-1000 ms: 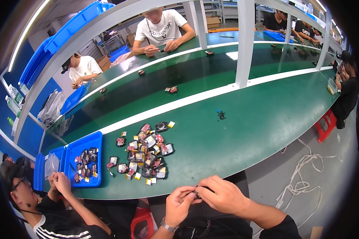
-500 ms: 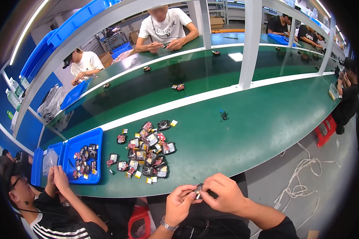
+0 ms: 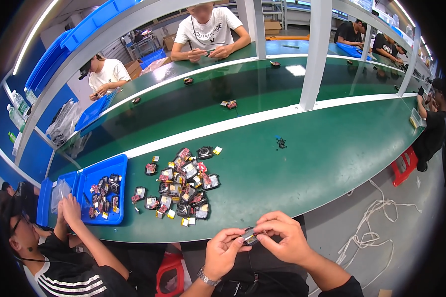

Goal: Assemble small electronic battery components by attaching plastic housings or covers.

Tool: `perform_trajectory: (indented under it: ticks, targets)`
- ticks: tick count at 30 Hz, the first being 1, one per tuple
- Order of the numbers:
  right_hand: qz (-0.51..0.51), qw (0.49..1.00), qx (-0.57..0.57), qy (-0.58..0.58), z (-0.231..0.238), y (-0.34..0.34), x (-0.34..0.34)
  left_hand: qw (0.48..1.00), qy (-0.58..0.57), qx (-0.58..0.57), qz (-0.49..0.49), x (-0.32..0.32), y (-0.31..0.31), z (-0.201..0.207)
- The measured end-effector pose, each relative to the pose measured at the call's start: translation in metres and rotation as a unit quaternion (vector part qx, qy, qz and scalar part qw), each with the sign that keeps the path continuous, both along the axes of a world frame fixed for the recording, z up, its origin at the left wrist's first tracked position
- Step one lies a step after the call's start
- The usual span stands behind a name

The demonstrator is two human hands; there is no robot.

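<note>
Just off the near table edge, my left hand grips a small black device housing between thumb and fingers. A pale part shows inside its open face. My right hand pinches the housing's right end with thumb and forefinger, its other fingers curled above. What lies under the fingertips is hidden. Farther left on the green table lies a pile of similar black housings, with red circuit boards and pale, yellow-edged flat pieces among them.
Left of the pile, a blue tray holds more such units, and a co-worker sits beside it. Small black parts lie in a cluster farther right. A conveyor with scattered units runs behind a white rail and posts.
The housing has tilted so that its inner face shows more. My right fingers have opened slightly and shifted along its right end. Units on the conveyor have moved slightly right in view.
</note>
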State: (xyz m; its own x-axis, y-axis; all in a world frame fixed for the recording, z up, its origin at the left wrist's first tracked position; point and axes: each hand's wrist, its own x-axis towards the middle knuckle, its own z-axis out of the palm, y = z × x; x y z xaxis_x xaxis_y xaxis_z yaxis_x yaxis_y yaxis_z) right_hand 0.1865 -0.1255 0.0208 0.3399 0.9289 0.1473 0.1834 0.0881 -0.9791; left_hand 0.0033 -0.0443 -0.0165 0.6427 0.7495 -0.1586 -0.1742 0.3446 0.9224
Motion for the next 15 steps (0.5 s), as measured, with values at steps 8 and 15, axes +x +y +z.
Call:
perform_trajectory:
  ticks: [8,15]
  targets:
    - [0.096,0.993,0.023,-0.059,0.0,-0.006,0.009,1.0,0.008,-0.002,-0.003,0.001,0.001,0.003]
    - [0.006,0.915,0.179,-0.362,-0.023,-0.005,-0.004,1.0,0.013,-0.009,0.021,0.005,0.0,0.007]
